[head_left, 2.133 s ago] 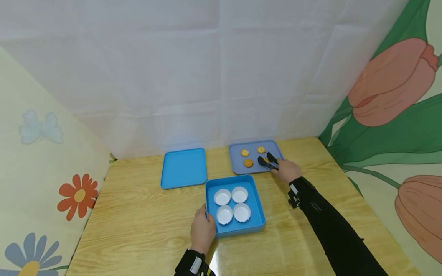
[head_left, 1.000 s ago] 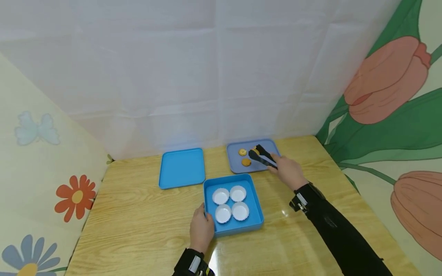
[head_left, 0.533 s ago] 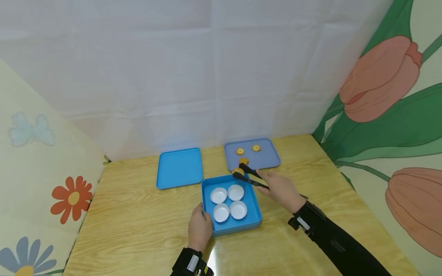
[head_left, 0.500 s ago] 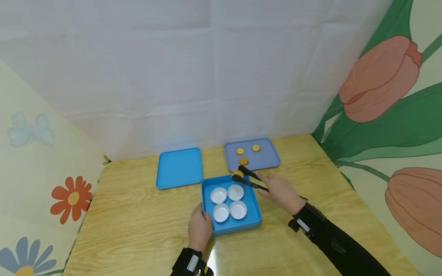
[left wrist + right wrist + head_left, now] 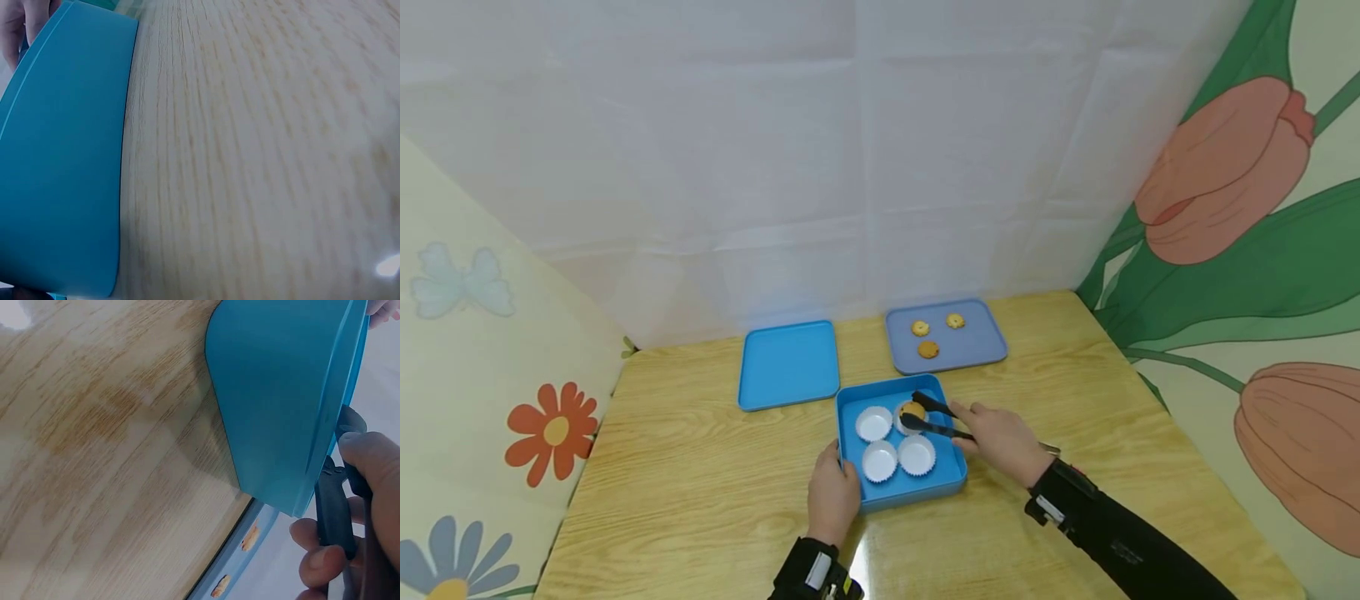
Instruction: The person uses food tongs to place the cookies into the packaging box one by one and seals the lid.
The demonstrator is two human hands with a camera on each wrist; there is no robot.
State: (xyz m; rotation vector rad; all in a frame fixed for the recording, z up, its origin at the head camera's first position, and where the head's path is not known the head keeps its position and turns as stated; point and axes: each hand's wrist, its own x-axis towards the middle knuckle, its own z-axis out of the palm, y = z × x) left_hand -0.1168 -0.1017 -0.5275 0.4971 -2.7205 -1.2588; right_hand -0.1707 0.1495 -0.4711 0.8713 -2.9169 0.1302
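My right hand [image 5: 1006, 442] holds black tongs [image 5: 936, 427] over a blue box [image 5: 955, 479]. Between the tongs' tips a round cookie [image 5: 912, 410] sits in or just over the back-right white paper cup; which of the two cannot be made out. The other paper cups [image 5: 880, 461] hold nothing. My left hand [image 5: 833, 497] grips the box's left wall. In the right wrist view, thumb and fingers curl round the tongs [image 5: 334, 506] beside the box wall [image 5: 275, 394]. The left wrist view mostly shows the box's side [image 5: 69, 150].
Behind the box, a purple-blue tray [image 5: 977, 346] carries three cookies [image 5: 928, 349]. A flat bright blue tray or lid [image 5: 788, 364] lies at the back left, close to the box's corner. A white sheet [image 5: 737, 167] hangs behind the wooden table [image 5: 700, 483].
The right hand took a cookie from the purple-blue tray with the tongs and brought it forward and left, down to the back-right paper cup. The left hand stayed on the box.
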